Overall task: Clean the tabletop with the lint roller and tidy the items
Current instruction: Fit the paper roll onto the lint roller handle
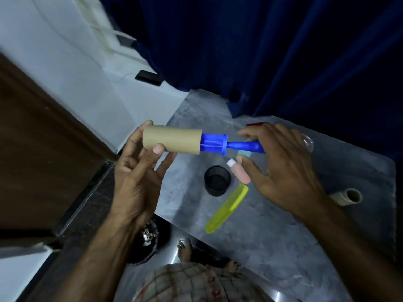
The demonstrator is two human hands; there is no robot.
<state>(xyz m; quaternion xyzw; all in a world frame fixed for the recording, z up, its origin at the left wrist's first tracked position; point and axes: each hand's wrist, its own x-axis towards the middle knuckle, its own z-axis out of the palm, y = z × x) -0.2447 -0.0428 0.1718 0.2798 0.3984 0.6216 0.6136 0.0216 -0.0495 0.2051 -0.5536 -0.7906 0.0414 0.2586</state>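
Head | left hand [135, 171] pinches smooth cardboard tube [172, 142] | right hand [281, 166] grips glossy blue plastic handle [246, 146]

I have one view only, a wide-angle camera on my head, tilted steeply forward and down at the grey tabletop [272, 225]. My left hand [135, 171] and right hand [281, 166] sit close to the lens, mid-frame, and my foot [185, 251] shows below the tabletop's near edge.
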